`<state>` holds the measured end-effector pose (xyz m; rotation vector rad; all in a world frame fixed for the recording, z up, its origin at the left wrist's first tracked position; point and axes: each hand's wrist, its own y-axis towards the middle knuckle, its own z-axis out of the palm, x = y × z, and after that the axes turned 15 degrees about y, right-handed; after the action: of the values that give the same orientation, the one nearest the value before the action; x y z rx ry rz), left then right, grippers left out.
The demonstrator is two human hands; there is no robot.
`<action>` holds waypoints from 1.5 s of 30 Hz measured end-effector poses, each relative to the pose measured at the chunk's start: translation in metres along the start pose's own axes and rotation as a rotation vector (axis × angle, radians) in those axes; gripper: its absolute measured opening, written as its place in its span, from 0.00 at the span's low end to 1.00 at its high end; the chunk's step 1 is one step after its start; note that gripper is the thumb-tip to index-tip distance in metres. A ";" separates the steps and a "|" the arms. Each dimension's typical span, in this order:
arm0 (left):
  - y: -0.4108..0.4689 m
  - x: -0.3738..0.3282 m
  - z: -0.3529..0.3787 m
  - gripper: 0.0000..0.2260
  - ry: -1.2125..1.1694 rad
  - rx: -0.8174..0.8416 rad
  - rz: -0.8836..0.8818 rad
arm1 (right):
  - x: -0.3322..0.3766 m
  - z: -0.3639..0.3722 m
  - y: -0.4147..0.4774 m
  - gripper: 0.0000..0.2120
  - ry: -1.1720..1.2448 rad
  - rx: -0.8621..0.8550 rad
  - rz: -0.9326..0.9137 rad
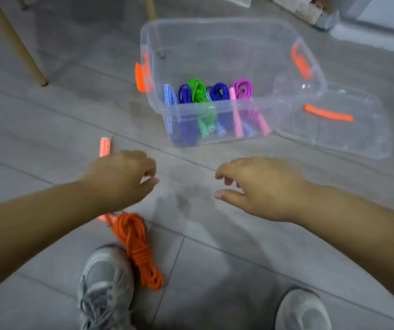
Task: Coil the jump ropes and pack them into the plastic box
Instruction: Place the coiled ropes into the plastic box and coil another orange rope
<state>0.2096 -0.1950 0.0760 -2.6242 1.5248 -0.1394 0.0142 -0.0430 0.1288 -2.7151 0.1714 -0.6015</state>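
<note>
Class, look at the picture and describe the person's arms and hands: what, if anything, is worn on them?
The left hand and right hand are ungloved. Both arms are bare as far as the view shows, with no sleeves. No watch, ring or bracelet shows.

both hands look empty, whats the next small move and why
Probably lower the left hand onto the orange rope and grip it. It lies coiled on the floor by the shoe, while the other coiled ropes already sit in the open plastic box.
</note>
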 end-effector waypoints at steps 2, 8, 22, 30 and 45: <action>-0.015 0.005 0.035 0.14 0.095 0.309 0.026 | -0.008 0.026 -0.001 0.19 -0.011 0.103 0.021; -0.028 0.021 0.097 0.28 0.395 0.687 0.352 | -0.028 0.097 0.001 0.19 -0.009 0.387 0.059; 0.049 -0.015 0.134 0.14 0.350 0.718 0.601 | -0.075 0.129 0.023 0.19 0.068 0.424 0.146; 0.118 -0.090 0.122 0.12 0.072 0.457 0.371 | -0.102 0.120 0.008 0.22 0.193 0.359 0.233; 0.110 -0.077 0.099 0.15 -0.182 0.197 0.206 | -0.105 0.170 -0.005 0.30 0.633 0.152 0.414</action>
<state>0.0896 -0.1781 -0.0387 -2.2478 1.6153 -0.0314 -0.0074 0.0353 -0.0538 -2.1618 0.7825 -1.2508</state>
